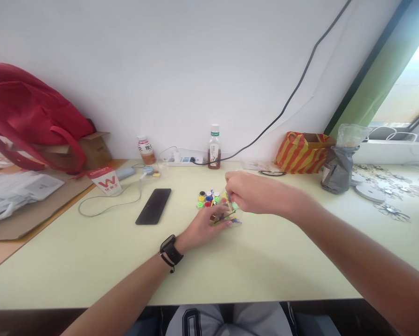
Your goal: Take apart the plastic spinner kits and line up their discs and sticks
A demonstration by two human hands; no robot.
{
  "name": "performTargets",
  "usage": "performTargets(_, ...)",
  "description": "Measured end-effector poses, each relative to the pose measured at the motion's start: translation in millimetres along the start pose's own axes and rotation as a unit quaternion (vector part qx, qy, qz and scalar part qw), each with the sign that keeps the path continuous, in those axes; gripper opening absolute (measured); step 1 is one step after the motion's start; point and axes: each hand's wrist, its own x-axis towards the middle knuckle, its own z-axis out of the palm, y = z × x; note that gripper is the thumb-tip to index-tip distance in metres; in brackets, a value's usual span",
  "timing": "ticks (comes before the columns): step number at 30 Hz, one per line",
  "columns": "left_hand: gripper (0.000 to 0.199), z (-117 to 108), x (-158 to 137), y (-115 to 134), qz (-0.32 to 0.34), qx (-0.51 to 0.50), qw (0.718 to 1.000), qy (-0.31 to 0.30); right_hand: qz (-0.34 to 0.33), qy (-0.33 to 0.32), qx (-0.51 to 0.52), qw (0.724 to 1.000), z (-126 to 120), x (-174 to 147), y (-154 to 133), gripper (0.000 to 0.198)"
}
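Small round coloured pieces (pixel 201 199), looking like wheels or caps in black, white, yellow, blue, green and red, lie in rows at mid-table. My left hand (pixel 206 224), with a black watch (pixel 170 247) on its wrist, rests low just in front of them. Its thumb and fingers curl around a small cluster of thin coloured sticks (pixel 234 221), too blurred to tell apart. Above and to the right, my right hand (pixel 244 191) is closed with its fingertips pointing down over the cluster. Whatever it pinches is mostly hidden and smeared.
A black phone (pixel 153 206) lies to the left, near a white cable (pixel 104 214) and a red-white box (pixel 106 181). Behind stand two bottles (pixel 214 149) (pixel 146 150) and a power strip (pixel 183 158). Glasses (pixel 272 173), a striped bag (pixel 300 151) and a grey bag (pixel 337 170) are at right.
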Motion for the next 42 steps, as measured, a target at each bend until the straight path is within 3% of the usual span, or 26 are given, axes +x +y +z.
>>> performTargets(10, 0.030, 2.2, 0.5, -2.6, -0.001, -0.021, 1.000, 0.013, -0.052, 0.026, 0.040, 0.998, -4.2, 3.1, 0.9, 0.033)
performTargets(17, 0.035, 2.1, 1.2, -4.3, -0.018, -0.035, 0.999, 0.014, -0.054, 0.079, -0.029, 0.995, -0.1, 7.5, 0.0, 0.023)
performTargets(25, 0.037, 2.1, 2.6, -7.7, -0.028, -0.025, 0.999, 0.036, -0.012, 0.044, -0.075, 0.996, 5.7, 4.7, 1.5, 0.022)
performTargets(32, 0.035, 1.5, 1.1, -4.4, 0.003, -0.014, 1.000, 0.027, 0.040, -0.043, -0.066, 0.996, 5.0, 10.5, -11.8, 0.019)
performTargets(38, 0.035, 0.9, 1.4, -2.0, 0.001, -0.008, 1.000, 0.018, 0.007, -0.051, -0.033, 0.998, 14.0, 25.9, -12.0, 0.013)
performTargets(42, 0.033, 1.3, 1.8, -2.9, -0.005, -0.012, 1.000, 0.019, -0.007, -0.062, 0.069, 0.996, 13.4, 23.1, 3.2, 0.023)
